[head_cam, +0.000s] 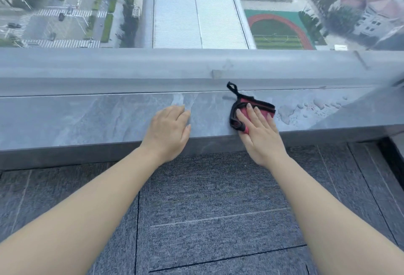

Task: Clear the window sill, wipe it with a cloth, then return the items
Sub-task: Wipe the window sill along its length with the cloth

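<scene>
A grey stone window sill (87, 117) runs across the view below a large window. A red cloth with black trim (261, 105) lies on the sill right of centre, its black loop pointing toward the glass. My right hand (259, 131) lies flat on the cloth with straight fingers, pressing it down at the sill's front edge. My left hand (169, 129) rests palm down on the bare sill to the left of the cloth, fingers straight. No other items show on the sill.
Water drops and a wet patch (306, 108) sit on the sill right of the cloth. A grey window frame ledge (131, 71) rises behind the sill. Grey carpet tiles (207, 209) cover the floor below. A wall corner (371, 108) closes the sill's right end.
</scene>
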{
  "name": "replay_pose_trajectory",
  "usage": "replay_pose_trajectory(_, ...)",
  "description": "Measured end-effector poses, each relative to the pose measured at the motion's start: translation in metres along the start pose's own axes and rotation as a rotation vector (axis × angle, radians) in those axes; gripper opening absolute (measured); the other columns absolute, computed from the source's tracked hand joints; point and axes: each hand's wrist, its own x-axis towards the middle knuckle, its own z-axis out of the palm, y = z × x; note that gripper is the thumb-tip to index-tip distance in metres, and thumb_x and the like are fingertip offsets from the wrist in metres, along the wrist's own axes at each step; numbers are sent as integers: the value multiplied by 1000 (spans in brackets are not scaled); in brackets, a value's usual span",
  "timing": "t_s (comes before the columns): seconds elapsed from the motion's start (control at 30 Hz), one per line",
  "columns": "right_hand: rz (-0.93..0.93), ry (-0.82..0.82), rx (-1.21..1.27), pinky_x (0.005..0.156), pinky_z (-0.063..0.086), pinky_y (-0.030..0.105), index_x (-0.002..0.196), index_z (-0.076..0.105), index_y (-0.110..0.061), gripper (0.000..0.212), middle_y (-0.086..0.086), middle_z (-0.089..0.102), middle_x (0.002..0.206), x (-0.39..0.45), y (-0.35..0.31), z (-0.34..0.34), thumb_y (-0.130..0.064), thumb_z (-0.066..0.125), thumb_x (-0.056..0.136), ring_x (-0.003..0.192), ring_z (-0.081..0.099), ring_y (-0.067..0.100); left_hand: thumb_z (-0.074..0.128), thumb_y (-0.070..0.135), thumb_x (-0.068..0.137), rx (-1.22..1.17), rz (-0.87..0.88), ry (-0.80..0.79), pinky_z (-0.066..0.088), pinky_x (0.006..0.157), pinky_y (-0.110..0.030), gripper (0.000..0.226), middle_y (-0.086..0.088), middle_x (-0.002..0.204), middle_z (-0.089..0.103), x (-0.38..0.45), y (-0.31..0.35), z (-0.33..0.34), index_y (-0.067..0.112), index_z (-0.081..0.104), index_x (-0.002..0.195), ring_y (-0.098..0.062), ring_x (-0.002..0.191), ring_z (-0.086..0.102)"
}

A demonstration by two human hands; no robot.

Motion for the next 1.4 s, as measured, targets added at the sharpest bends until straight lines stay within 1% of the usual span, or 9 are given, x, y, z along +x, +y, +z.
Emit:
replay_pose_trajectory(0.33, 413, 52, 110, 114, -10, 52, 148, -3, -14, 65, 18, -10, 157, 59, -28, -5, -44, 21, 95, 145, -11, 32, 8, 41, 79, 77, -30, -91, 9, 114, -37, 66, -7, 150, 26, 11, 11, 11, 15, 27, 137, -22, 139, 17)
replay_pose_trajectory(0.43, 345, 83, 107, 114, -11, 52, 148, -3, -13, 66, 18, -8, 157, 63, -42, 0, -44, 21, 95, 145, -11, 32, 14, 37, 80, 50, -57, -95, 10, 114, -38, 63, -8, 150, 27, 11, 17, 11, 14, 27, 136, -23, 139, 17)
replay_pose_trajectory(0.53, 78, 71, 54, 116, -11, 46, 148, 0, -20, 61, 11, -7, 159, 49, -40, 4, -40, 23, 96, 146, -10, 25, 16, 37, 80, 24, -110, -110, 11, 114, -38, 63, -10, 149, 27, 11, 25, 7, 12, 28, 136, -25, 139, 17)
replay_pose_trajectory(0.73, -265, -109, 30, 116, -14, 32, 147, 4, -33, 56, -4, -9, 159, 18, 5, -10, -27, 27, 96, 146, -11, 11, 16, 39, 79, -24, -165, -178, 15, 114, -40, 65, -12, 148, 28, 15, 39, -6, 8, 30, 135, -26, 138, 21)
replay_pose_trajectory(0.87, -182, -114, 1, 114, -18, 31, 146, 3, -35, 57, -5, -9, 159, 5, 32, -12, -31, 19, 92, 146, -12, 10, 11, 44, 78, -6, -77, -124, 17, 113, -42, 69, -13, 146, 32, 27, 46, -2, 9, 32, 134, -29, 136, 24)
replay_pose_trajectory(1.07, 236, -9, 24, 114, -17, 44, 148, -6, -23, 60, 12, -17, 157, 21, 23, -8, -42, 20, 96, 145, -17, 24, 2, 45, 73, 37, 94, -132, 14, 113, -42, 74, -8, 148, 32, 43, 52, 19, 16, 32, 135, -27, 137, 24)
replay_pose_trajectory(1.2, 424, -3, 97, 115, -13, 49, 147, -8, -19, 62, 16, -15, 157, 48, -4, -12, -43, 17, 96, 146, -15, 27, 1, 42, 71, 20, 96, -102, 13, 113, -45, 75, -8, 147, 34, 44, 54, 25, 17, 35, 133, -28, 136, 26)
replay_pose_trajectory(1.3, 384, 15, 90, 115, -13, 48, 147, -7, -20, 60, 12, -13, 158, 58, -13, -12, -40, 18, 97, 146, -14, 25, 6, 37, 79, 33, 94, -160, 6, 115, -41, 64, -2, 152, 21, 44, 50, 25, 21, 23, 138, -23, 140, 15)
replay_pose_trajectory(1.4, 179, 0, 37, 116, -14, 41, 147, -4, -27, 59, 6, -12, 159, 44, -3, -12, -34, 24, 97, 147, -12, 19, 16, 31, 89, 47, 111, -213, 2, 115, -39, 51, 1, 154, 14, 45, 47, 24, 23, 16, 139, -20, 141, 8)
